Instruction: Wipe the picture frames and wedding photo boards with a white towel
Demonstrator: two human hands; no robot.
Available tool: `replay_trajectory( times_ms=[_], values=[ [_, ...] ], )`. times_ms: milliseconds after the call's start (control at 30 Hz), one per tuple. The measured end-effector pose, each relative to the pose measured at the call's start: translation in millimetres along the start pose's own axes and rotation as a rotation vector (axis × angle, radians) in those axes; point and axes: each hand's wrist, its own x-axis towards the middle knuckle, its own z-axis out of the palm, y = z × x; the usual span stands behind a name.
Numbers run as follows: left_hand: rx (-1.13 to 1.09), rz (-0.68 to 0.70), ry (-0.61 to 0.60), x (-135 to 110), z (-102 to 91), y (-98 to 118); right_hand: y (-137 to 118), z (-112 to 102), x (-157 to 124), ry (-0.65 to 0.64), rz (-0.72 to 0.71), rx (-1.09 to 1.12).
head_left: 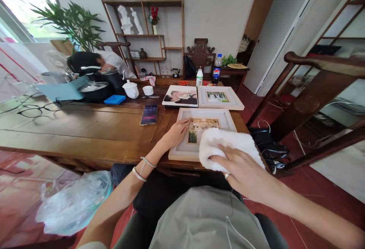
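Observation:
A pale wooden picture frame (182,157) lies face up at the front edge of the wooden table, with a small photo (195,128) set in its white mount. My left hand (177,132) rests on the frame's left side, fingers stretched out flat toward the photo. My right hand (234,162) grips a folded white cloth (236,141), which covers the frame's lower right corner. Part of the photo and frame is hidden under the cloth. Just behind lie a second white-mounted frame (234,96) and a white photo panel (180,96).
On the table (114,127) are a phone (149,114), a blue box (115,99), a white teapot (131,89), a cup (148,90) and eyeglasses (40,109). A cola bottle (217,70) stands behind the frames. A wooden chair (308,100) is at right, a plastic bag (75,203) at lower left.

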Motion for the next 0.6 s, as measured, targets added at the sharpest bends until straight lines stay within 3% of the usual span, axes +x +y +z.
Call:
replay_trajectory(
  times_ms=[100, 200, 300, 400, 500, 600],
  values=[
    [-0.002, 0.023, 0.0, 0, 1.1, -2, 15, 14, 15, 0.08, 0.016, -0.029],
    [-0.009, 0.035, -0.005, -1, 1.6, -3, 55, 21, 43, 0.132, 0.12, -0.119],
    [-0.018, 0.023, 0.003, -1, 2.4, -4, 97, 16, 72, 0.216, 0.221, -0.204],
    [-0.017, 0.016, 0.006, 0, 3.1, -4, 122, 11, 99, 0.219, 0.201, -0.23],
    [-0.023, 0.018, 0.0, 0, 2.8, -4, 119, 12, 113, 0.11, 0.139, -0.289],
    [-0.025, 0.025, 0.002, 0, 2.5, -4, 92, 14, 103, 0.021, 0.119, -0.328]
  ],
)
